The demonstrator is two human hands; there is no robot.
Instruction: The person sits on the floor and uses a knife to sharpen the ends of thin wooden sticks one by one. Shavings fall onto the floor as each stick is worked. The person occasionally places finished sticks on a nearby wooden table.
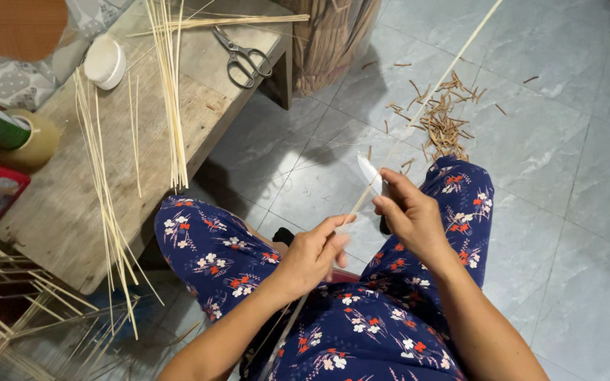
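**Thin strip under the blade, both hands closed on the work**

Your left hand (312,255) pinches a long pale strip (425,102) between thumb and fingers, over your lap. Your right hand (409,215) is wrapped shut around a knife (369,171); only the pale blade shows, its flat lying against the strip just above the left hand's pinch.

The strip runs from below your knees, through both hands, and up past the top edge of the view, over the tiled floor (566,162).

Handling, as a judgement: the strip looks very light, springy, stiff along its length but easy to bend or snap sideways. Smooth skin, likely slick; edges could cut or splinter. Hold it close to the blade, as the left hand does, so the free length doesn't whip.

Counts:
- One strip in hand.
- One knife.
- One pair of scissors (243,56), near the bench's far right corner.
- One white round tub (104,62), by the bench's far left edge.
- One roll of tape (31,141) at the left edge.
- Finished sticks (171,92) on the bench (51,212): too many and too overlapped to count; some overhang the near edge.
- Brown shavings (443,116) in a heap on the floor beyond your right knee: uncountable.
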